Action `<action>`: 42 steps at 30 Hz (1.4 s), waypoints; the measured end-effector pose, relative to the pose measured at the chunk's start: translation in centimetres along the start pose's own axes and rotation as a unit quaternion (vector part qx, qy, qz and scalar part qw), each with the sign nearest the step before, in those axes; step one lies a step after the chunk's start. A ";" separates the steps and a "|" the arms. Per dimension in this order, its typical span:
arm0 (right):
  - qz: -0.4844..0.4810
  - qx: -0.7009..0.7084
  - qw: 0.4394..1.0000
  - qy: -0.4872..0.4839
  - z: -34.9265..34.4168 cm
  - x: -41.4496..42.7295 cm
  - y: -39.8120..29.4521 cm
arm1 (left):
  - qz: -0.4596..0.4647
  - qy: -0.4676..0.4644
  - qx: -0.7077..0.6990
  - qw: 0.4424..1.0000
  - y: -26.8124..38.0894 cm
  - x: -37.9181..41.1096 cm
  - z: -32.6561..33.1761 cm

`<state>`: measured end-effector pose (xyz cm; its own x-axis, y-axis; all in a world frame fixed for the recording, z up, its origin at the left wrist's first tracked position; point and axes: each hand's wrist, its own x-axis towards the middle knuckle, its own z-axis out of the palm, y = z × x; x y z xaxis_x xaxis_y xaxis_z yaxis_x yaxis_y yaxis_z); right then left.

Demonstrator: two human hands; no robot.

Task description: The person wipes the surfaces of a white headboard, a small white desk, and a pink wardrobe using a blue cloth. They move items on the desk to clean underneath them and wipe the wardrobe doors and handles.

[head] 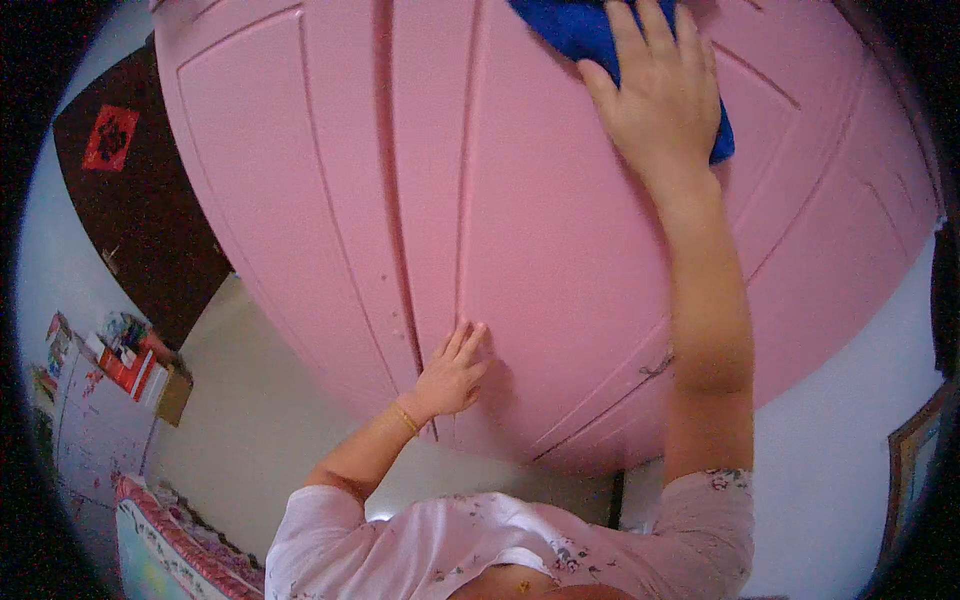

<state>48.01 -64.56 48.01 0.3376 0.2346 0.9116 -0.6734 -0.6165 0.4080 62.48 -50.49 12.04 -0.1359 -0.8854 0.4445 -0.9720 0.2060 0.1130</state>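
Note:
A pink wardrobe (562, 247) with grooved door panels fills most of the view before me. My right hand (660, 105) is stretched far up its front, pressing a folded blue cloth (559, 28) flat against the surface. Part of the cloth lies hidden under the palm and fingers. Lower down, my left hand (450, 375) rests on the pink door beside a dark vertical gap (391, 187), its fingers spread and nothing in them. A small handle or pull (657, 367) shows on the wardrobe's lower right, close to my right forearm.
On the left stands a dark brown door (142, 202) bearing a red paper decoration (111, 139). Below it, a white cabinet (101, 427) carries boxes (135, 371) and other items. A bed's padded edge (180, 547) is at lower left. A framed picture (911, 480) hangs at right.

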 end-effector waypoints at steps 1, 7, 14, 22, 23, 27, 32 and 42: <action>-0.015 0.034 0.999 -0.020 0.2 0.5 -1.2 | -0.003 -0.016 0.004 1.000 -0.3 -0.2 -0.2; -0.053 0.049 0.996 -0.061 2.8 -0.7 -8.0 | 0.024 0.033 -0.071 0.997 -1.1 -0.3 -1.4; -0.206 0.193 0.880 -0.381 6.0 -25.1 -21.0 | 0.011 0.092 -0.151 0.984 -3.8 -9.1 -1.3; -0.272 0.300 0.851 -0.335 5.3 -38.4 -22.6 | -0.029 0.116 -0.132 0.984 -7.5 -13.2 -3.2; -0.236 0.292 0.867 -0.327 5.2 -36.6 -21.8 | -0.029 0.122 -0.120 0.985 -8.2 -12.8 -3.2; -0.091 0.017 0.989 -0.117 4.5 -19.7 -14.9 | 0.003 0.151 -0.085 0.985 -8.6 -9.6 -4.0; 0.240 -0.092 0.966 0.003 2.2 -8.7 -3.0 | 0.080 0.223 -0.023 0.971 -6.2 -0.5 -4.7; 0.077 -0.072 0.985 -0.133 2.9 -26.5 -12.4 | 0.125 0.281 0.156 0.939 -9.8 3.9 1.2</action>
<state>49.33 -65.31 18.59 0.3711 -0.0708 0.9259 -0.8104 -0.5115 0.2857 71.21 -56.44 11.60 -0.3300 -0.4477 0.8310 -0.9439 0.1678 -0.2845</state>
